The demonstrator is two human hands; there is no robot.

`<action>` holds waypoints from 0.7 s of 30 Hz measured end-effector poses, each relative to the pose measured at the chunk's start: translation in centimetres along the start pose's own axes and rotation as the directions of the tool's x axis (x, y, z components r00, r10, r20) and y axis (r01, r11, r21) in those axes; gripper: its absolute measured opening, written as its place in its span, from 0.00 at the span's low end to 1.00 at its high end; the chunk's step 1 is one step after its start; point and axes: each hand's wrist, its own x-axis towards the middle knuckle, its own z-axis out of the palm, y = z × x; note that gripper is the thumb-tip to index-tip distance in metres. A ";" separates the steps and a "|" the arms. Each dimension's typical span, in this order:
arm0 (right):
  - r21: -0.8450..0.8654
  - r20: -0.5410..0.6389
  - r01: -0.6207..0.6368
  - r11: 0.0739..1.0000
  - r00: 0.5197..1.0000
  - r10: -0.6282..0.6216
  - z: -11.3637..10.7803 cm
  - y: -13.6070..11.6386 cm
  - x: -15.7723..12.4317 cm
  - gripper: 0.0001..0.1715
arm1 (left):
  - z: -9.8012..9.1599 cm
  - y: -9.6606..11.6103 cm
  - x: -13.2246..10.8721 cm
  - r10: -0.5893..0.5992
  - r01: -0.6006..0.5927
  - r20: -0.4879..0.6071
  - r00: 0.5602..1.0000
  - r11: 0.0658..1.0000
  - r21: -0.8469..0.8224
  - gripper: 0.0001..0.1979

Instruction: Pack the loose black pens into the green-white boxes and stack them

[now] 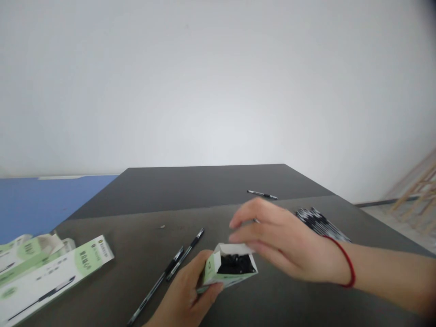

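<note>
My left hand (189,290) is wrapped around a small white-and-green pen box (211,270), its open end tilted up toward me. Black pen ends (235,263) fill the inside of the box. Just over its raised white flap is my right hand (282,236), fingers loosely bent and apart, the lower ones close to or touching the flap. A small shiny bit shows between those fingers; I cannot tell what it is. Beside my left hand, two black-and-clear pens (185,254) lie on the dark table (153,240).
Several white-and-green pen boxes (57,277) lie at the left. A row of pens (322,225) rests at the right, partly behind my right wrist. Farther back is a single pen (262,195). A small white scrap (162,226) sits left of centre. A wooden rack (417,195) stands off to the right.
</note>
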 end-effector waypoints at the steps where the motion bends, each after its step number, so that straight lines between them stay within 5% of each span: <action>1: 0.033 -0.046 -0.074 0.997 0.996 0.075 0.3 0.9 0.6 0.13 | 0.1 0.0 0.0 0.027 -0.028 0.023 0.999 1.000 0.005 0.11; 3: 0.099 -0.018 -0.203 0.974 0.978 0.206 1.8 3.0 2.1 0.11 | 0.4 -0.1 -0.2 0.114 -0.113 0.087 0.990 0.993 -0.018 0.16; 5: 0.125 0.226 -0.235 0.964 0.953 0.203 4.4 5.0 3.9 0.09 | 0.9 -0.3 -0.4 0.223 -0.212 0.125 0.967 0.973 -0.093 0.21; 9: 0.011 0.532 0.112 0.994 0.841 -0.100 11.6 6.6 6.5 0.18 | 1.6 -0.8 -0.6 0.329 -0.293 0.150 0.932 0.931 -0.218 0.26; 14: -0.094 0.608 0.382 0.919 0.753 -0.251 17.5 4.6 8.3 0.17 | 1.4 -0.6 -0.4 0.284 -0.254 0.098 0.954 0.936 -0.244 0.22; 21: -0.136 0.662 0.362 0.922 0.726 -0.188 18.9 4.4 9.6 0.12 | 1.5 -0.6 -0.4 0.280 -0.239 0.113 0.953 0.929 -0.283 0.22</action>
